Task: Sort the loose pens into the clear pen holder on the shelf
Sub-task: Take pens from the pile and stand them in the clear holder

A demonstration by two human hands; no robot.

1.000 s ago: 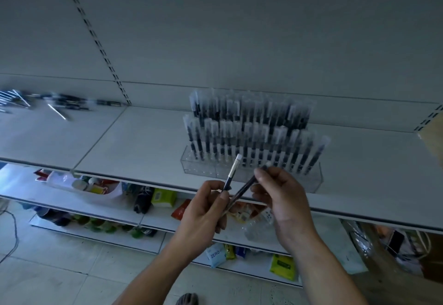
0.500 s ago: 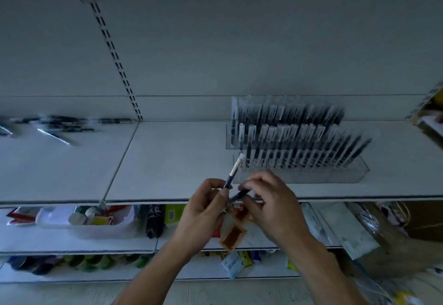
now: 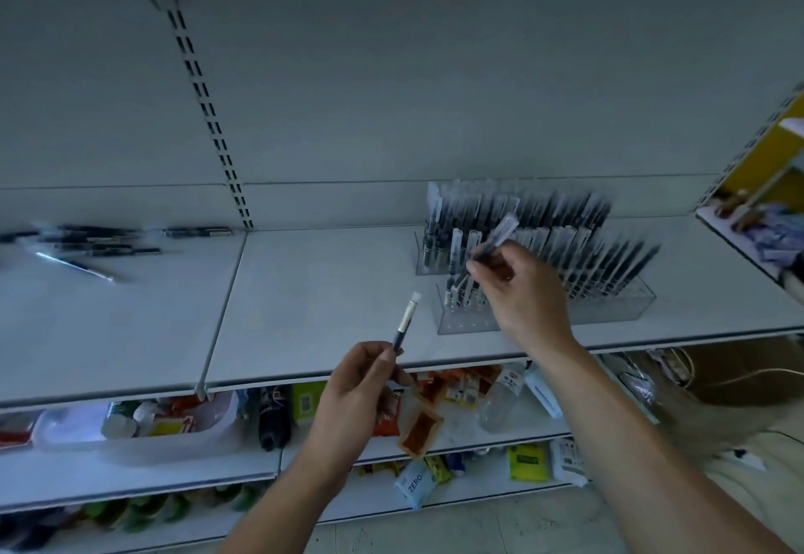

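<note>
Head view: fingers of the right hand (image 3: 524,297) pinch a dark clear-capped pen (image 3: 500,236) over the clear plastic pen holder (image 3: 618,310), at its left end, seemingly for slotting. The left hand (image 3: 353,394) grips a second white-tipped dark pen (image 3: 405,324) in reserve.

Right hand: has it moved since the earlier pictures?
Yes. From beside the left hand at the shelf edge, the right hand went up to the clear pen holder and now covers its left end, holding a pen.

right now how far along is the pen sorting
Done: rows of pens fill most of the holder. In hand: the right hand holds a pen at the holder's left end; the left hand grips a second pen. Left: those two, plus a loose pile at the far left of the shelf.
</note>
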